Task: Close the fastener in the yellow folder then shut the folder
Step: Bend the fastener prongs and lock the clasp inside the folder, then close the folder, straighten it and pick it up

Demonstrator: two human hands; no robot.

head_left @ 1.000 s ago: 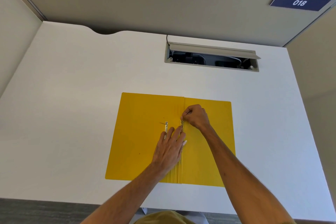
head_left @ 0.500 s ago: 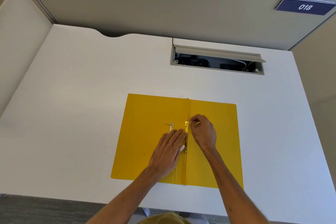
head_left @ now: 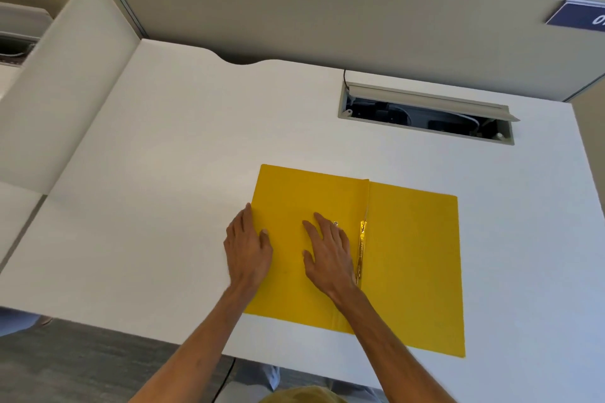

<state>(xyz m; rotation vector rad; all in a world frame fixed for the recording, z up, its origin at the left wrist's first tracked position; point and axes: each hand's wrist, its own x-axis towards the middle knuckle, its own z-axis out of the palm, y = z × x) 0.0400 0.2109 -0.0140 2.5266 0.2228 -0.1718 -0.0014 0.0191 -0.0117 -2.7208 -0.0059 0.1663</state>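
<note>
The yellow folder (head_left: 412, 258) lies open and flat on the white desk (head_left: 170, 193). Along its central fold runs the metal fastener strip (head_left: 361, 249), lying flat. My left hand (head_left: 248, 249) rests at the folder's left edge, fingers spread, partly on the cover and partly on the desk. My right hand (head_left: 329, 253) lies palm down on the left cover, just left of the fastener strip, fingers apart. A small metal piece (head_left: 335, 223) shows by my right fingertips. Neither hand grips anything.
An open cable hatch (head_left: 425, 116) with wires inside sits at the desk's back right. A grey partition (head_left: 327, 20) walls the rear, a curved divider (head_left: 65, 88) the left side. The desk's front edge runs just below the folder.
Both hands have left the fastener at the fold and shifted left: the left hand to the folder's left edge, the right hand flat onto the left cover. The camera view has swung left.
</note>
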